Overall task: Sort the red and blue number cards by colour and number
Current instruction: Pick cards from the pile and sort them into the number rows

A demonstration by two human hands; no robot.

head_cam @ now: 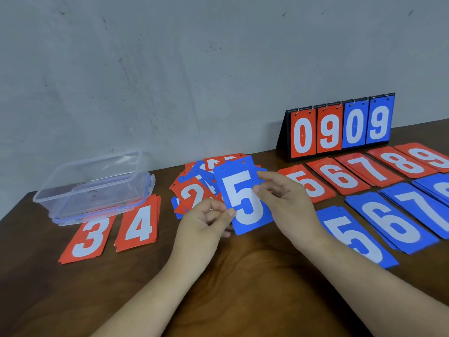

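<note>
Both your hands — left hand [206, 221], right hand [285, 199] — pinch the blue 5 card [244, 198] above the unsorted pile [194, 188]. Drop it carelessly and it could scatter the blue 5 stack [357, 238] — or land on the red 5 stack [309, 184].

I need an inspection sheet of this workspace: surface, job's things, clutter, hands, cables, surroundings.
Surface: brown wooden table.
Job's things: blue 5 card held up; mixed pile behind it; red stacks 3 to 9; blue stacks 5, 6, 7 and one cut off at right.
Clutter: clear box at left; scoreboard reading 0909 at back right.
Hands: left hand pinches the card's lower left edge; right hand pinches its right edge.
Cables: nothing seen.
Surroundings: grey wall behind the table.
</note>
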